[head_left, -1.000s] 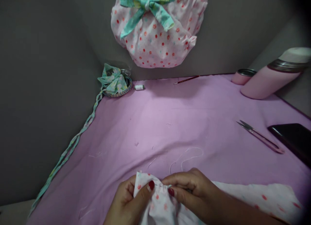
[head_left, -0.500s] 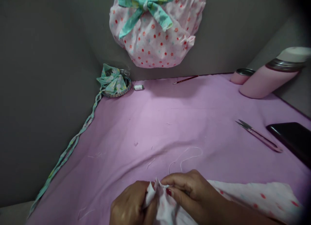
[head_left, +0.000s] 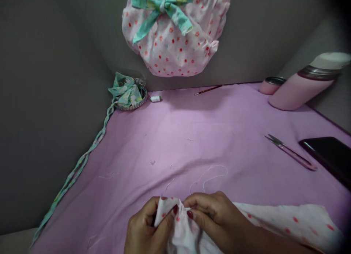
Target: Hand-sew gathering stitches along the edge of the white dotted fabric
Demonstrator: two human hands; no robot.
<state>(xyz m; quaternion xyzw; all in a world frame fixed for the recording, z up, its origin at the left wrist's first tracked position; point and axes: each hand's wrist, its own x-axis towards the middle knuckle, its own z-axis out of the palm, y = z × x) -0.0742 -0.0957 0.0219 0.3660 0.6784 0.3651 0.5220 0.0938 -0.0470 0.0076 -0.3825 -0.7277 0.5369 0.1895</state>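
Observation:
At the bottom centre, white cloth with red dots is bunched between my two hands. My left hand pinches its upper left edge, thumb in front. Close beside it, my right hand pinches the gathered edge between thumb and fingers. More of the cloth runs out to the right under my right forearm. A loose white thread curls on the table just beyond my right hand. Whether a needle is between my fingers cannot be made out.
Pink thread snips and a black phone lie right. A pink bottle and its cup stand back right. Back left are a thread spool and a basket with green fabric. A dotted bundle hangs above.
My left hand has turned and its thumb now lies over the cloth edge, spreading it so more red dots show. My right hand stays nearly in place.

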